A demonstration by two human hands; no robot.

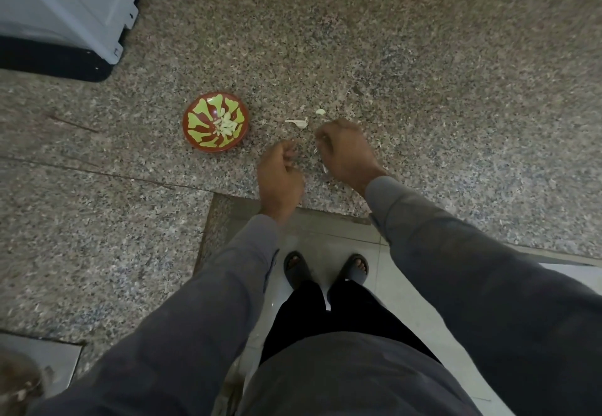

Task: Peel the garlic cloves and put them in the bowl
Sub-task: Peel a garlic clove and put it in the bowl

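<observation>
Speckled granite counter, smooth, dull sheen. Glossy red-and-green bowl at 9 o'clock. Papery garlic skins. Matt grey cloth sleeves. Glossy floor tiles.

You stand at the edge of the speckled granite counter, and your two hands are over it, close to each other. The round red bowl with yellow-green pattern sits on the counter to the left of your left hand. The pale peeled garlic cloves lie in the bowl. Just beyond your right hand, the thin white garlic skins lie on the counter, between the bowl and that hand. The grey box-shaped appliance stands at the far left corner, well apart from the bowl.
</observation>
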